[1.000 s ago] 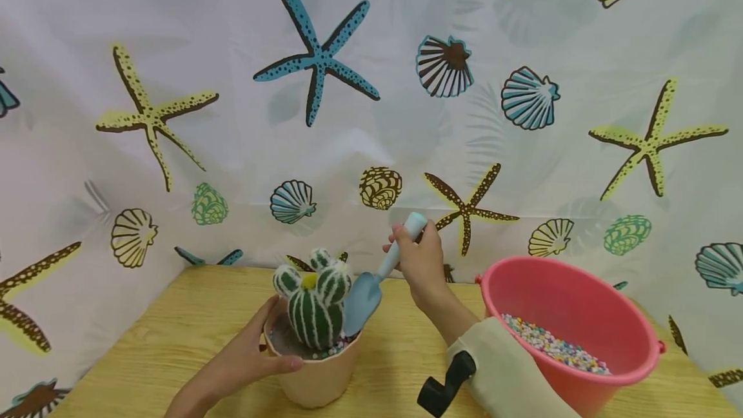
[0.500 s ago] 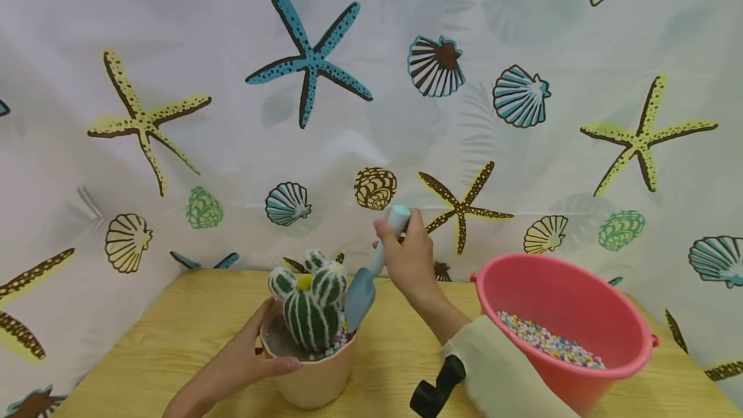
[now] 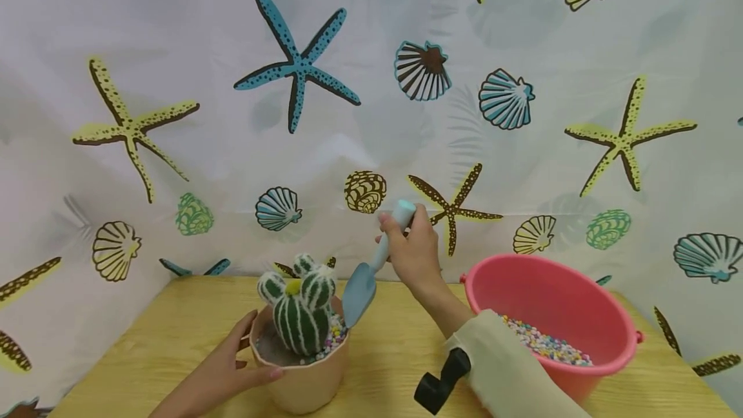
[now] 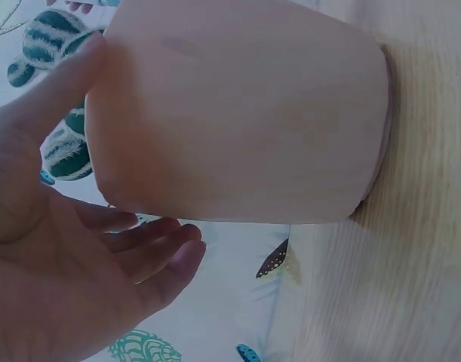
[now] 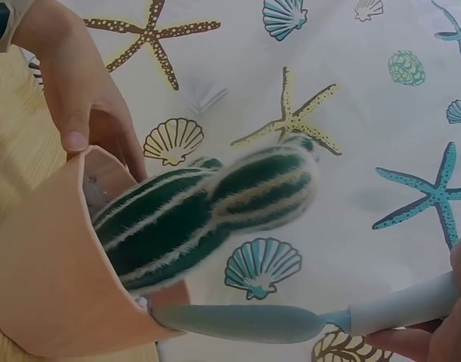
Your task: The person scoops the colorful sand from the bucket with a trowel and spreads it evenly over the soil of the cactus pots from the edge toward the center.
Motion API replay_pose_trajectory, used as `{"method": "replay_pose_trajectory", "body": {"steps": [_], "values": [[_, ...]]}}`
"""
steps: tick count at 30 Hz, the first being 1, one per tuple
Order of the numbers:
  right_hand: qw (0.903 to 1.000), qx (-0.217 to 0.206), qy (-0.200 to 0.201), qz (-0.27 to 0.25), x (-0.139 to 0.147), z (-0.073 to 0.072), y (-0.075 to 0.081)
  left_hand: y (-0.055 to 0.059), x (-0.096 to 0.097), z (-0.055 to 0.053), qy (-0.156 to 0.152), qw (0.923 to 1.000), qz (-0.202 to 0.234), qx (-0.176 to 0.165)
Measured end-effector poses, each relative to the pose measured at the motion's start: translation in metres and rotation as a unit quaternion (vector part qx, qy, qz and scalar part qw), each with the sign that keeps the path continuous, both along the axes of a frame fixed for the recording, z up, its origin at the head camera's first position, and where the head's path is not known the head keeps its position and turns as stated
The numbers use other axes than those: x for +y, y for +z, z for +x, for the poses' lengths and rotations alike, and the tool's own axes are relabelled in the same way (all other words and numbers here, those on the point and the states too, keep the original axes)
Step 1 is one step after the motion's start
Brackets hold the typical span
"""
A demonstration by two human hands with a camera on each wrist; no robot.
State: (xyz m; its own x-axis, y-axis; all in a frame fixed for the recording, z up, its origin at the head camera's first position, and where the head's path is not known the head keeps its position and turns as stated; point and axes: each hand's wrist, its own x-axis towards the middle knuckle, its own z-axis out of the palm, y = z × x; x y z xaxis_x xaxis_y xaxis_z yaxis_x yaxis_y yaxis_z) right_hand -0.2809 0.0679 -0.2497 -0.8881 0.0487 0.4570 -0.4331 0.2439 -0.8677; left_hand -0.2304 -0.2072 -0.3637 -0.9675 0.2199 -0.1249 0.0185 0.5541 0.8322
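Observation:
A green knitted cactus [image 3: 302, 324] with white stripes stands in a peach flower pot [image 3: 307, 389]. Small colourful beads [image 3: 336, 334] lie on the pot's right side, beside grey filling. My left hand [image 3: 229, 363] holds the pot at its left side, thumb at the front rim and fingers farther back; the left wrist view shows them curved about the wall. My right hand [image 3: 416, 250] grips the handle of a blue-grey garden trowel [image 3: 358, 295]. Its blade slants down with the tip at the pot's right rim; the right wrist view shows the trowel [image 5: 245, 323] below the cactus.
A red bucket [image 3: 557, 276] with many coloured beads [image 3: 545, 342] stands to the right, partly behind the right sleeve. Pot and bucket rest on a wooden table [image 3: 174, 315]. A curtain [image 3: 371, 134] printed with starfish and shells hangs behind.
The trowel has turned steeper, and its blade has shifted from over the beads out to the pot's right rim. More beads show beside the cactus. The head view has drifted slightly right.

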Motion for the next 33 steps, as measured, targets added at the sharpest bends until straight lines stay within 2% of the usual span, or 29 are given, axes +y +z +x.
{"method": "replay_pose_trajectory", "body": {"steps": [6,16,20,24,28,33], "values": [[0.9999,-0.004,-0.007,-0.007,0.013,0.0,0.008,0.002,0.002,0.008,0.037,0.9989,-0.025,0.011],[0.9992,-0.018,-0.019,-0.031,0.048,-0.003,0.02,0.002,0.009,0.02,0.073,0.9963,-0.033,0.03],[0.9989,-0.02,-0.034,-0.024,0.063,-0.005,0.024,0.004,0.013,0.024,0.089,0.9945,-0.042,0.038],[0.9984,-0.018,-0.053,-0.01,0.075,-0.006,0.028,0.008,0.02,0.03,0.093,0.9947,-0.033,0.027],[0.9977,-0.019,-0.062,-0.018,0.086,-0.006,0.031,0.012,0.026,0.035,0.09,0.9951,-0.033,0.02],[0.9968,-0.004,-0.071,-0.037,0.1,-0.006,0.038,0.014,0.033,0.038,0.053,0.9982,-0.009,0.026]]}}
